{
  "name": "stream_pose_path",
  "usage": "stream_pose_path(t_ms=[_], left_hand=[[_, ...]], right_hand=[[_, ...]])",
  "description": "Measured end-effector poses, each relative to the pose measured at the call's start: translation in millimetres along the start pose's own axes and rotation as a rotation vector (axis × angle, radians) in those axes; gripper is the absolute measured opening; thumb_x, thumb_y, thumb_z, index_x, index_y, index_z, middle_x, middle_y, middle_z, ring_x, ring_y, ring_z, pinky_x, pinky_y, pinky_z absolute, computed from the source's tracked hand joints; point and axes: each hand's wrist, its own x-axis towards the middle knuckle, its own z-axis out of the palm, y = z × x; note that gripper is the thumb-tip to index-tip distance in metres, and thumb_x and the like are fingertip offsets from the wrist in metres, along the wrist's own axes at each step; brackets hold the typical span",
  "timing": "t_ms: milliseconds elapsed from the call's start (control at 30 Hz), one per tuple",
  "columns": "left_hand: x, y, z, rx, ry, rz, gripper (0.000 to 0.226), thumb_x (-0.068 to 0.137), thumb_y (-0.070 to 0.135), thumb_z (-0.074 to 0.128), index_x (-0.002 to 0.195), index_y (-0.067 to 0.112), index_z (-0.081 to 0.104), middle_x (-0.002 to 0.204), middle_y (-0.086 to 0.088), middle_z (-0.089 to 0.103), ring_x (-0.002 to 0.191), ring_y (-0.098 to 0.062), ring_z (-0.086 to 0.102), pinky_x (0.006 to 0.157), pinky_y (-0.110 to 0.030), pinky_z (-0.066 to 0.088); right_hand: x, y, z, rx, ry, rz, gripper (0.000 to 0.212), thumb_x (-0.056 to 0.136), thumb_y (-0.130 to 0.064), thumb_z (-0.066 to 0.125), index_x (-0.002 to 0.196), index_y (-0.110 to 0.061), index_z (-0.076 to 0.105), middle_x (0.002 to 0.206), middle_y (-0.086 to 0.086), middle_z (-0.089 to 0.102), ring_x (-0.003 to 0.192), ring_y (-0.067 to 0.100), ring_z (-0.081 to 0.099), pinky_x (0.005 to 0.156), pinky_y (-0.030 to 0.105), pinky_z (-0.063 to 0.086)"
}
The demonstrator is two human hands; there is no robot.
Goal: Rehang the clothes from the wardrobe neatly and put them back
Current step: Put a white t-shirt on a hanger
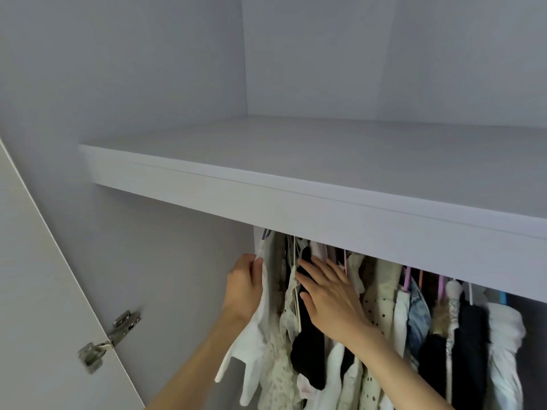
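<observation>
Both forearms are reaching up from the bottom edge. Left hand (244, 287) is pinching a white garment (254, 335); right hand (328, 300), fingers straight, is pressing on black clothing (307, 350). Above the fingertips, the shelf (296, 202) is hiding the rail and hanger hooks.

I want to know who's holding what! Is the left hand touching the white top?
Touching. The head view shows the left hand gripping the white top at its upper edge, thumb over the fabric.
</observation>
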Motion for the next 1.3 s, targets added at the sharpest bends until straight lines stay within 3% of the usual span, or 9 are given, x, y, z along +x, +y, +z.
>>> stream_pose_path(t_ms=[267, 467, 567, 667, 767, 867, 1000, 1167, 1300], left_hand=[[-15, 2, -40, -0.021, 0.073, 0.053, 0.014, 0.094, 0.016, 0.05, 0.085, 0.011, 0.058, 0.055, 0.006, 0.044, 0.048, -0.005, 0.043, 0.047, -0.014, 0.033], [-56, -17, -54, 0.015, 0.111, -0.011, 0.019, 0.094, 0.017, 0.051, 0.08, 0.007, 0.058, 0.052, 0.007, 0.042, 0.049, -0.007, 0.041, 0.046, -0.015, 0.03], [-77, -24, -63, 0.05, 0.105, -0.044, 0.022, 0.094, 0.015, 0.052, 0.074, 0.006, 0.056, 0.05, 0.009, 0.037, 0.048, -0.008, 0.04, 0.046, -0.014, 0.029], [-98, -28, -72, 0.051, 0.094, -0.085, 0.024, 0.094, 0.015, 0.051, 0.07, 0.018, 0.05, 0.049, 0.011, 0.036, 0.048, -0.006, 0.04, 0.047, -0.012, 0.029], [-117, -25, -81, 0.079, 0.099, -0.096, 0.03, 0.094, 0.015, 0.05, 0.068, 0.027, 0.043, 0.052, 0.009, 0.037, 0.052, -0.005, 0.041, 0.05, -0.011, 0.029], [-135, -20, -91, 0.071, 0.074, -0.123, 0.031, 0.095, 0.017, 0.049, 0.068, 0.029, 0.042, 0.051, 0.011, 0.043, 0.051, -0.006, 0.039, 0.048, -0.013, 0.027], [-161, -17, -103, 0.078, 0.0, -0.13, 0.023, 0.094, 0.024, 0.05, 0.072, 0.016, 0.049, 0.054, 0.011, 0.038, 0.053, -0.009, 0.034, 0.052, -0.02, 0.029], [-212, -22, -137, 0.159, -0.245, -0.097, 0.022, 0.095, 0.03, 0.045, 0.086, 0.02, 0.064, 0.073, 0.015, 0.057, 0.066, -0.007, 0.053, 0.063, -0.017, 0.041], [-262, -42, -177, 0.231, -0.181, -0.198, 0.031, 0.093, 0.031, 0.038, 0.097, 0.021, 0.067, 0.093, 0.006, 0.064, 0.073, -0.007, 0.057, 0.068, -0.013, 0.04]], right_hand=[[3, -9, 0, 0.205, 0.127, 0.07, 0.041, 0.085, -0.03, 0.036, 0.103, -0.018, 0.071, 0.109, -0.003, 0.068, 0.107, 0.019, 0.062, 0.1, 0.028, 0.028], [16, -39, -12, 0.409, 0.2, 0.011, 0.04, 0.089, -0.027, 0.038, 0.102, -0.008, 0.07, 0.101, 0.003, 0.069, 0.101, 0.023, 0.063, 0.094, 0.038, 0.046], [22, -66, -24, 0.664, 0.06, 0.048, 0.033, 0.097, -0.022, 0.043, 0.122, -0.008, 0.059, 0.121, 0.002, 0.061, 0.114, 0.017, 0.054, 0.099, 0.028, 0.041], [30, -97, -26, 1.014, -0.149, 0.212, 0.035, 0.096, -0.021, 0.047, 0.129, -0.009, 0.051, 0.119, -0.001, 0.058, 0.107, 0.01, 0.055, 0.098, 0.024, 0.042], [37, -124, -29, 1.418, -0.364, 0.457, 0.029, 0.097, -0.016, 0.047, 0.115, 0.005, 0.055, 0.099, 0.009, 0.06, 0.096, 0.019, 0.059, 0.088, 0.029, 0.052], [38, -143, -42, 1.715, -0.431, 0.678, 0.013, 0.098, -0.011, 0.044, 0.101, -0.001, 0.051, 0.086, 0.015, 0.059, 0.073, 0.023, 0.06, 0.066, 0.025, 0.054], [27, -159, -52, 1.699, -0.429, 0.764, 0.014, 0.099, -0.007, 0.039, 0.09, -0.004, 0.05, 0.075, 0.012, 0.058, 0.063, 0.022, 0.059, 0.062, 0.032, 0.052], [-26, -186, -50, 1.556, -0.581, 0.641, 0.012, 0.097, -0.005, 0.041, 0.091, -0.004, 0.051, 0.062, 0.007, 0.045, 0.047, 0.017, 0.044, 0.045, 0.025, 0.045], [-78, -211, -38, 1.278, -0.737, 0.438, 0.026, 0.095, -0.006, 0.044, 0.07, -0.005, 0.044, 0.045, 0.001, 0.042, 0.03, 0.01, 0.037, 0.035, 0.018, 0.031]])
